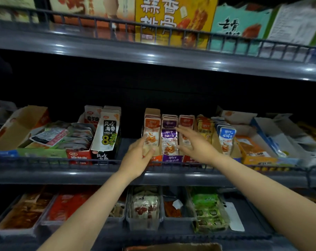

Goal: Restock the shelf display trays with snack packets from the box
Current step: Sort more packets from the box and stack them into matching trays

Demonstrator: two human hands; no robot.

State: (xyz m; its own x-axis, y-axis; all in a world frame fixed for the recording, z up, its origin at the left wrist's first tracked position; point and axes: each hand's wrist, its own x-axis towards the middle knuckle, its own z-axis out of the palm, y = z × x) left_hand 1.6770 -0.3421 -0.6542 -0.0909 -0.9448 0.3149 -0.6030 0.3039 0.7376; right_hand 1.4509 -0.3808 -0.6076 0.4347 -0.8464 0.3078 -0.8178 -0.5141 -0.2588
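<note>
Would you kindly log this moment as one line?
stage: restocking middle shelf | left hand: on orange packets, grip unclear | right hand: open, at purple packets

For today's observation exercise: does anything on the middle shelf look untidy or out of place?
Yes. The loose packets in the green tray at the left lie flat and jumbled, whereas the purple packets further right stand upright.

2 bare arms. Left hand (137,156): bare, slim fingers and thumb. Behind the fingers is a narrow wrist, then the bare left forearm (92,205), widening toward the frame edge. Right hand (197,147): bare from the fingertips back past the wrist, with the right forearm (262,187) bare too. Fingertips blurred, nails unreadable.
</note>
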